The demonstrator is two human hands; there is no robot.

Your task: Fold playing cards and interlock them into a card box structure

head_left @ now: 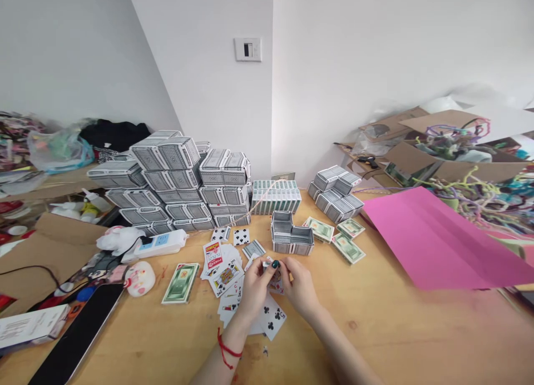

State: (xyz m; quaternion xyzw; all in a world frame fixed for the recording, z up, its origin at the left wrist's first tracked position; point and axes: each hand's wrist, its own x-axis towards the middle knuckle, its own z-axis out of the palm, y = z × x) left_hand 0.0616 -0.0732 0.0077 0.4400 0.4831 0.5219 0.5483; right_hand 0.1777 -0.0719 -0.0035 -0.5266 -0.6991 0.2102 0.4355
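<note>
My left hand (257, 285), with a red string on its wrist, and my right hand (299, 283) meet over the wooden table. Both pinch a playing card (275, 282) between fingers and thumbs; part of it is hidden, and whether it is folded I cannot tell. Loose playing cards (225, 277) lie spread beneath and left of my left hand. Nearest me in that spread is a five of clubs (273, 317). Just beyond my hands stands a small structure built from folded cards (292, 235), with patterned grey backs outward.
Big stacks of folded-card blocks (171, 179) stand back left, a smaller stack (336, 190) back right. Green card boxes (276, 197) line the wall; others lie at left (181, 283) and right (348, 247). Also here: a power strip (161, 244), a black phone-like slab (79, 335), a pink sheet (442, 240).
</note>
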